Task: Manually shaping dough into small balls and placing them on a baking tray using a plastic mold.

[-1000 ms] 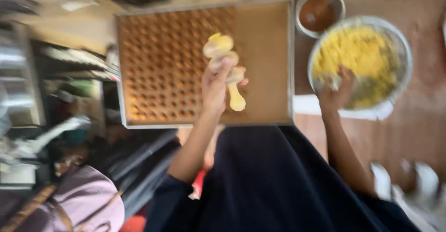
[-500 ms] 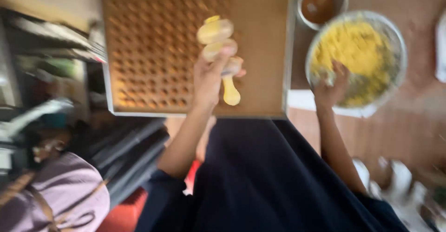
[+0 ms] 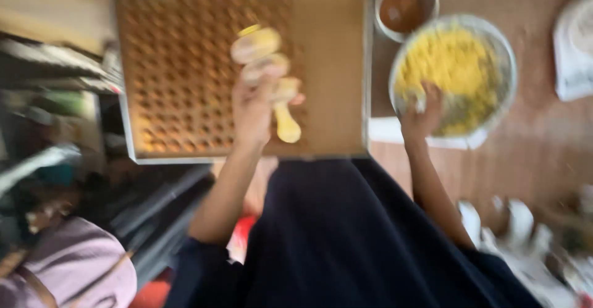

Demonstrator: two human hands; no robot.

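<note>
My left hand point(image 3: 254, 107) is closed around a pale yellow wooden mould point(image 3: 272, 76) with round cups and a handle that points toward me. It hovers over a large metal tray point(image 3: 333, 67) lined with brown paper and filled on its left with rows of small brown pieces point(image 3: 179, 79). My right hand point(image 3: 421, 113) reaches into a metal bowl point(image 3: 508, 61) of yellow crumbly mixture point(image 3: 454, 61), fingers dug into the near edge. The view is blurred.
A smaller bowl of brown filling point(image 3: 404, 5) stands behind the tray's right corner. A white cloth point(image 3: 432, 138) lies under the big bowl on a wooden table point(image 3: 543, 154). A person in a lilac top point(image 3: 74, 271) sits at lower left.
The view has shifted slightly with the head. My left hand still holds the mould over the tray, and my right hand stays in the yellow mixture.
</note>
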